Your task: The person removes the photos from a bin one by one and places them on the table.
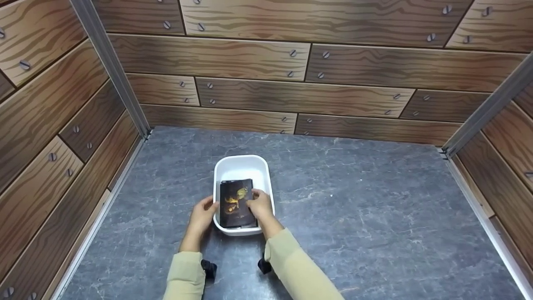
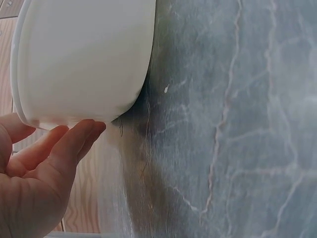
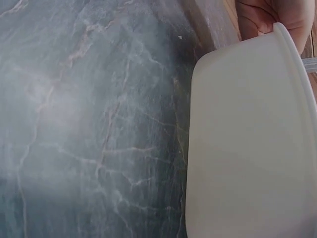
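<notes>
A white rounded plastic tub [image 1: 242,163] stands on the grey marbled surface, and its near outer wall fills part of both wrist views. Inside it lies a stack of dark picture cards [image 1: 236,208] printed with a golden figure. At the tub's left side my left hand [image 1: 203,214] grips the wall, thumb at the rim and fingers [image 2: 74,139] along the outside. My right hand [image 1: 261,205] reaches over the right rim and pinches the right edge of the stack, thumb on top. Its lower fingertips are hidden, and the right wrist view does not show it.
Wood-patterned panels [image 1: 250,58] wall in the back and both sides, with metal posts [image 1: 110,62] at the corners. The marbled surface [image 1: 354,200] extends right of the tub. Black devices [image 1: 209,269] sit at both wrists.
</notes>
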Available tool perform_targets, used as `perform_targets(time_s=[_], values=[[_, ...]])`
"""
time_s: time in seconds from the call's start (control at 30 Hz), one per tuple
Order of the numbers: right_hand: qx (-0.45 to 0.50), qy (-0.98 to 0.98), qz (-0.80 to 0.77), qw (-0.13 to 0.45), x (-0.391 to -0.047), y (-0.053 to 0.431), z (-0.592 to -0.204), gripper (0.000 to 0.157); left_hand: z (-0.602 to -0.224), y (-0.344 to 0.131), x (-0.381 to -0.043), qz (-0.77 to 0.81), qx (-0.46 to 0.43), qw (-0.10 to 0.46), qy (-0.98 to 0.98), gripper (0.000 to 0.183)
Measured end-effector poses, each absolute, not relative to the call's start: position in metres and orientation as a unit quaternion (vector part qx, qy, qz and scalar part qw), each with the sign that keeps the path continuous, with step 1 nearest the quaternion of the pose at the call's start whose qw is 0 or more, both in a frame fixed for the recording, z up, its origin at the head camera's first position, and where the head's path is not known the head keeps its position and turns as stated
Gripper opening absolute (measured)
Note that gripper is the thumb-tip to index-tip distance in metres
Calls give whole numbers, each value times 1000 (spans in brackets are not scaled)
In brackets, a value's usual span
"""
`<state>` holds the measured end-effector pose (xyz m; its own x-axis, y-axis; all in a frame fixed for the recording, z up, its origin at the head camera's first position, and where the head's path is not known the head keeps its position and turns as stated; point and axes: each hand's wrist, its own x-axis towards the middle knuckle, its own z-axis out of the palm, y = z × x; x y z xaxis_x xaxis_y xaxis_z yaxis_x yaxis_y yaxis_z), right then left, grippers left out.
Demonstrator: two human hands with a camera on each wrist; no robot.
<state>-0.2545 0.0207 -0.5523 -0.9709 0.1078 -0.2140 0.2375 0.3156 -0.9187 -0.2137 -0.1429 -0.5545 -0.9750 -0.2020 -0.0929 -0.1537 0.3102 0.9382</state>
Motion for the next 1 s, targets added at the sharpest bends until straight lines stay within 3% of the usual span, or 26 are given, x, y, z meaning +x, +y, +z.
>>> perform_targets(time_s=[0.2,0.4,0.53,0.63,0.77,1.0], values=[[98,777,-620,44,-255,20,-552,55,-553,-143,-214,-574,116,18,-810,41],[61,818,-569,56,-252,19,-546,66,-550,-142,-215,-565,133,18,-814,41],[44,820,-570,28,-254,20,-543,63,-549,-142,-214,-552,138,20,-822,40],[35,799,-600,-22,-279,29,-569,49,-550,-140,-213,-544,128,26,-829,39],[35,744,-662,-85,-339,59,-631,33,-551,-139,-212,-543,124,28,-830,39],[178,650,-736,-73,-388,129,-621,38,-553,-137,-213,-549,139,25,-823,40]])
